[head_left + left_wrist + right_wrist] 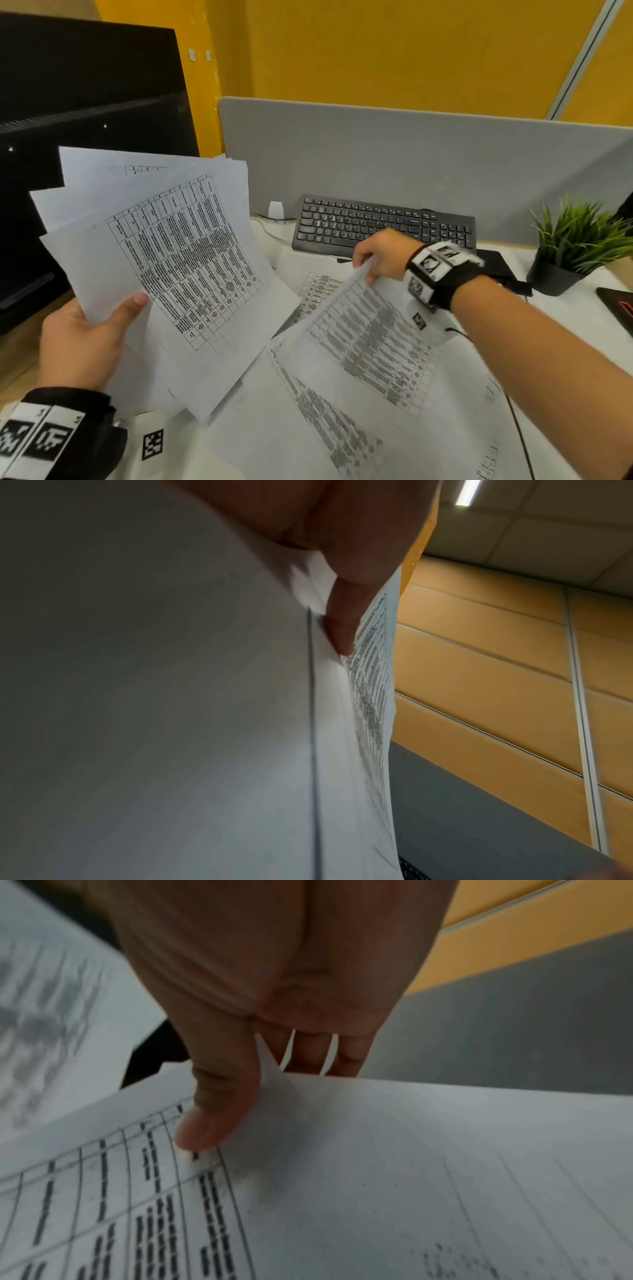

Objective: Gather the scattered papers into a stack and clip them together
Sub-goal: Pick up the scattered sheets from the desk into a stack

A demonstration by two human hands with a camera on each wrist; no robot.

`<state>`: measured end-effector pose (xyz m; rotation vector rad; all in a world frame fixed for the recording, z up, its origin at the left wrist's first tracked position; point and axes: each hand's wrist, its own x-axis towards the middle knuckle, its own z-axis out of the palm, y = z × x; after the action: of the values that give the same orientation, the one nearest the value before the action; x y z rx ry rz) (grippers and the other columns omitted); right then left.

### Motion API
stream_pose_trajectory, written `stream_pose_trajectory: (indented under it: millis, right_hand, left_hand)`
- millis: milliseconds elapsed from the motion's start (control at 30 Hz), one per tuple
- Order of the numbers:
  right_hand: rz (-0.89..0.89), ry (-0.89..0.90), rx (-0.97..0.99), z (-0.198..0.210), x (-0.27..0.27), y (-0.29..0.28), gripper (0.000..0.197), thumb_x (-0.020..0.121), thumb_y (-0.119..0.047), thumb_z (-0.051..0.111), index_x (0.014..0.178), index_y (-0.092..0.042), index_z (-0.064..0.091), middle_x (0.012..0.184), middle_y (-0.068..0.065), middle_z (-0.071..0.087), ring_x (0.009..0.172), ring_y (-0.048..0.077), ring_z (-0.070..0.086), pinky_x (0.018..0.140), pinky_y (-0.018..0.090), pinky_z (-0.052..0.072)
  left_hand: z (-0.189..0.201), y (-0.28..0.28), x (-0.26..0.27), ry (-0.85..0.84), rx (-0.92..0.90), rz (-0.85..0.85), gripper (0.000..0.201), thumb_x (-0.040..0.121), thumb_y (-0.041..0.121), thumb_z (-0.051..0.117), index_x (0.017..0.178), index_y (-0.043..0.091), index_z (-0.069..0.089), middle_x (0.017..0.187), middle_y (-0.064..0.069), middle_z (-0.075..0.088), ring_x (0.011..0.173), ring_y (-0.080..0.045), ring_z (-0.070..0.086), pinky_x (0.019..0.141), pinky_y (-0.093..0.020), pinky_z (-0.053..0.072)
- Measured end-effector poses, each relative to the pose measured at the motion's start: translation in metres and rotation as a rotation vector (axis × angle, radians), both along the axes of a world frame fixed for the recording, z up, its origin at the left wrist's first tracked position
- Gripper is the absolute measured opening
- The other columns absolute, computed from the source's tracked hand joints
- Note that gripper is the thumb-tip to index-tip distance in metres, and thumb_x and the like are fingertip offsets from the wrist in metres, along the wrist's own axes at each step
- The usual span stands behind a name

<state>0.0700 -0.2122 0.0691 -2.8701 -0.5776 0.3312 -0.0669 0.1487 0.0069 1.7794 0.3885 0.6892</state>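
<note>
Risk lies in the left hand point(80, 346) — its thumb pins a fanned sheaf point(164, 260) that could slip. Right hand point(383, 255) pinches one sheet point(370, 329) by a corner — it may crease.

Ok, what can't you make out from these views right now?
- Clip: seen in no view.
- Printed text on the lifted sheet: motion-blurred, head view.
- Sheet count in the left hand fan: overlapped.
- Right hand fingers under the sheet: hidden by paper, right wrist view.
</note>
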Motion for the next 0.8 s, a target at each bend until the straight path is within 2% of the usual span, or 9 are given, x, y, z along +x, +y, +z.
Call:
stream_pose_trajectory:
  millis: [67, 200, 267, 367, 433, 500, 667, 767, 800]
  right_hand:
    - [-0.012, -0.106, 0.098, 0.041, -0.019, -0.017, 0.027, 0.075, -0.011, 0.076, 0.074, -0.035, 0.063, 0.078, -0.017, 0.062, 0.084, 0.013, 0.058, 0.078, 0.028, 0.043]
    - [-0.045, -0.349, 0.326, 0.120, -0.064, -0.043, 0.019, 0.077, -0.008, 0.075, 0.077, -0.027, 0.072, 0.083, 0.003, 0.073, 0.088, 0.025, 0.064, 0.082, 0.039, 0.051]
    - [-0.053, -0.445, 0.331, 0.139, -0.076, -0.055, 0.019, 0.080, -0.005, 0.071, 0.081, -0.024, 0.072, 0.081, 0.001, 0.072, 0.085, 0.018, 0.062, 0.079, 0.034, 0.047]
    - [-0.052, -0.486, 0.139, 0.132, -0.080, -0.064, 0.018, 0.082, -0.006, 0.070, 0.090, -0.022, 0.074, 0.085, 0.002, 0.073, 0.081, 0.015, 0.060, 0.075, 0.027, 0.043]
    - [-0.094, -0.479, 0.056, 0.114, -0.077, -0.069, 0.017, 0.084, -0.008, 0.068, 0.096, -0.018, 0.074, 0.093, 0.006, 0.073, 0.089, 0.021, 0.064, 0.081, 0.030, 0.048]
    - [-0.173, -0.561, 0.120, 0.101, -0.074, -0.075, 0.020, 0.087, -0.006, 0.062, 0.101, -0.015, 0.073, 0.096, 0.010, 0.073, 0.095, 0.028, 0.064, 0.087, 0.038, 0.051]
    - [-0.310, -0.835, 0.261, 0.093, -0.067, -0.084, 0.023, 0.089, -0.005, 0.056, 0.103, -0.013, 0.072, 0.098, 0.013, 0.071, 0.094, 0.035, 0.063, 0.085, 0.046, 0.052]
    - [-0.205, -1.032, 0.455, 0.107, -0.073, -0.084, 0.018, 0.088, -0.002, 0.056, 0.097, -0.009, 0.070, 0.090, 0.009, 0.069, 0.088, 0.026, 0.064, 0.082, 0.045, 0.052]
    - [-0.132, -1.054, 0.540, 0.116, -0.079, -0.082, 0.018, 0.087, 0.001, 0.056, 0.094, -0.007, 0.069, 0.085, 0.005, 0.066, 0.084, 0.018, 0.063, 0.080, 0.037, 0.054]
  left_hand:
    - [0.012, -0.004, 0.000, -0.021, -0.002, -0.008, 0.014, 0.077, 0.037, 0.074, 0.090, 0.040, 0.068, 0.099, -0.004, 0.067, 0.092, -0.031, 0.065, 0.088, -0.057, 0.049]
    - [0.037, -0.025, 0.002, -0.094, 0.020, -0.086, 0.028, 0.084, 0.022, 0.068, 0.111, 0.020, 0.065, 0.098, -0.004, 0.064, 0.090, -0.025, 0.061, 0.086, -0.041, 0.046]
    - [0.049, -0.036, 0.004, -0.142, 0.067, -0.121, 0.026, 0.085, 0.023, 0.067, 0.110, 0.017, 0.066, 0.099, -0.003, 0.066, 0.090, -0.024, 0.062, 0.084, -0.036, 0.044]
    - [0.062, -0.048, 0.004, -0.133, 0.110, -0.207, 0.034, 0.079, 0.044, 0.066, 0.103, 0.020, 0.068, 0.098, 0.002, 0.069, 0.091, -0.019, 0.065, 0.081, -0.036, 0.049]
    - [0.066, -0.058, 0.002, -0.117, 0.133, -0.185, 0.019, 0.083, 0.035, 0.067, 0.093, 0.019, 0.066, 0.083, 0.006, 0.065, 0.079, -0.015, 0.059, 0.069, -0.029, 0.043]
    - [0.065, -0.067, -0.004, -0.121, 0.164, -0.131, 0.007, 0.086, 0.019, 0.066, 0.090, 0.014, 0.064, 0.076, 0.003, 0.061, 0.075, -0.019, 0.056, 0.066, -0.030, 0.039]
    - [0.050, -0.068, -0.004, -0.081, 0.114, -0.109, 0.016, 0.084, 0.014, 0.068, 0.097, 0.004, 0.067, 0.087, -0.009, 0.062, 0.082, -0.024, 0.057, 0.077, -0.035, 0.042]
    - [0.049, -0.066, -0.002, -0.081, 0.075, -0.088, 0.020, 0.084, 0.015, 0.068, 0.100, 0.003, 0.067, 0.089, -0.010, 0.063, 0.085, -0.027, 0.060, 0.080, -0.039, 0.046]
    - [0.050, -0.064, 0.000, -0.080, 0.073, -0.085, 0.020, 0.084, 0.015, 0.068, 0.101, 0.003, 0.067, 0.089, -0.010, 0.063, 0.085, -0.027, 0.060, 0.081, -0.039, 0.046]
